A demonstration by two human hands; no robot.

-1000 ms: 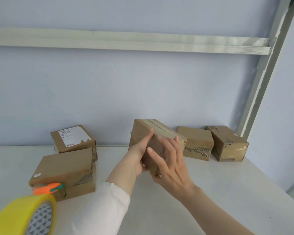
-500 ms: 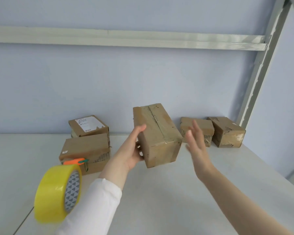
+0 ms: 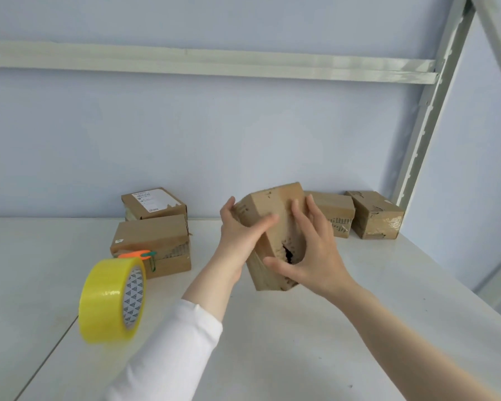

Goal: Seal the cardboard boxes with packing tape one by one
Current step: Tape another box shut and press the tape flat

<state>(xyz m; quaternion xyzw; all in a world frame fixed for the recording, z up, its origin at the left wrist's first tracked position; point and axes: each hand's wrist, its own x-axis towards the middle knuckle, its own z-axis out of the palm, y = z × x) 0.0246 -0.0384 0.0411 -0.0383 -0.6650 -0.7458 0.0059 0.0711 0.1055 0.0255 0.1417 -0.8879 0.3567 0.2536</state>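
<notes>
Left hand [image 3: 237, 235], right hand [image 3: 310, 256] both grip tilted brown cardboard box [image 3: 275, 206] over white tabletop [image 3: 272, 342]. Dark tear [image 3: 287, 253], seemingly hole: squeezing there could rip further, spoil seal.

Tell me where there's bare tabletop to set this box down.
Widest bare table is the near stretch below the held box, between the tape roll and the right edge. Another patch lies left of the two left boxes. Crowded along the wall: left boxes with cutter, right boxes.
</notes>
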